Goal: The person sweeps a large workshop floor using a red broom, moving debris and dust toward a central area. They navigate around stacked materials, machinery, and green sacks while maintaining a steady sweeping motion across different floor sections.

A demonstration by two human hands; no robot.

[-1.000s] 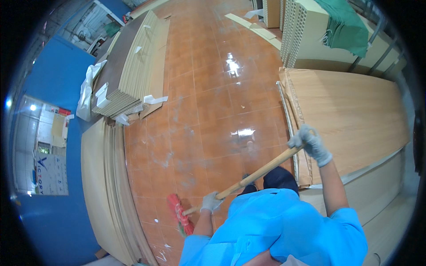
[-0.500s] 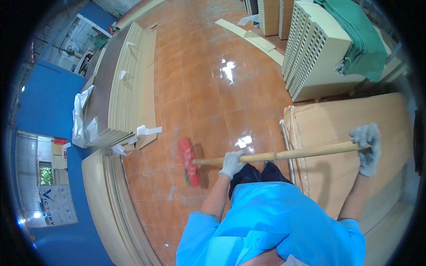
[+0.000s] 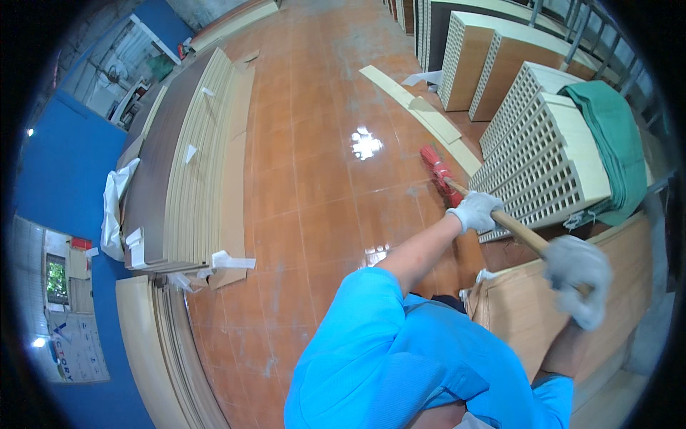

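Here: I look down over my blue shirt at an orange tiled floor.
Left hand: my gloved left hand has its fingers wrapped around the wooden broom handle, low on the shaft, near the head.
Right hand: my gloved right hand has its fingers closed around the upper end of the same handle, close to my body.
Broom: the red broom head rests on the tiles ahead and to my right, the handle slanting back up toward me.
In the way: a white perforated panel stack stands just beside the broom head on its right; pale loose boards lie on the floor just beyond it.
Right side: a green cloth drapes over the perforated stack; a flat wood-grain panel lies under my right hand.
Left side: a long stack of leaning boards, some dark, most pale, with white wrapping scraps at its near end, well apart from the broom.
Far left: a blue wall.
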